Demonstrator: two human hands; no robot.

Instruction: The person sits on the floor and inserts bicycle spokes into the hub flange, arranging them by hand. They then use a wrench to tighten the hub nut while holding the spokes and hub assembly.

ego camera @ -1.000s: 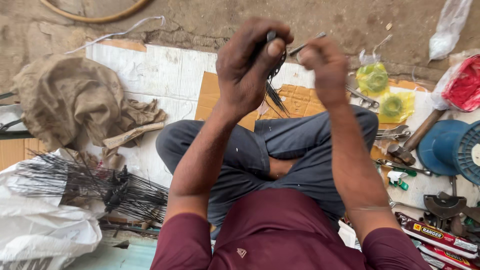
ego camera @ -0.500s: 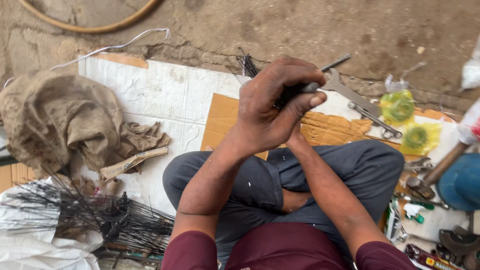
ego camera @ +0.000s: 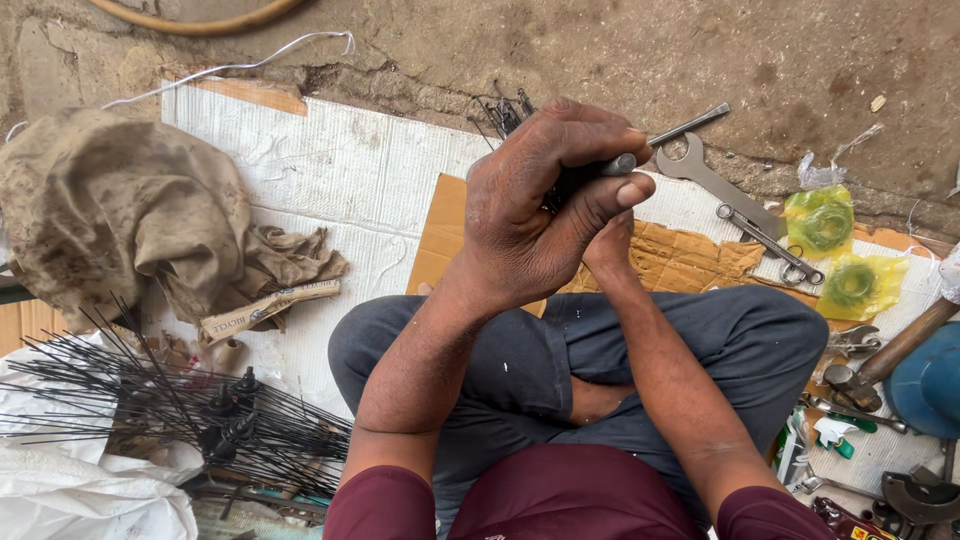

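My left hand (ego camera: 545, 205) is raised in front of me, closed around a bundle of thin dark spokes (ego camera: 505, 112) whose ends stick out past its far side. A slim grey metal rod (ego camera: 690, 124) pokes out to the right from between the left thumb and fingers. My right hand (ego camera: 610, 245) sits just under and behind the left hand. Only its heel and wrist show, and its fingers are hidden. Both forearms rise from my crossed legs in grey trousers (ego camera: 520, 370).
Two wrenches (ego camera: 712, 178) lie on cardboard (ego camera: 690, 260) at right, beside yellow bags with green rings (ego camera: 825, 225). A hammer (ego camera: 890, 355) and small tools sit far right. A brown cloth (ego camera: 110, 210) and a pile of black spokes (ego camera: 170, 410) lie left.
A second ago my hands were apart, the right holding a thin piece. They have come together, the right tucked behind the left, and the bundle has dropped lower in view.
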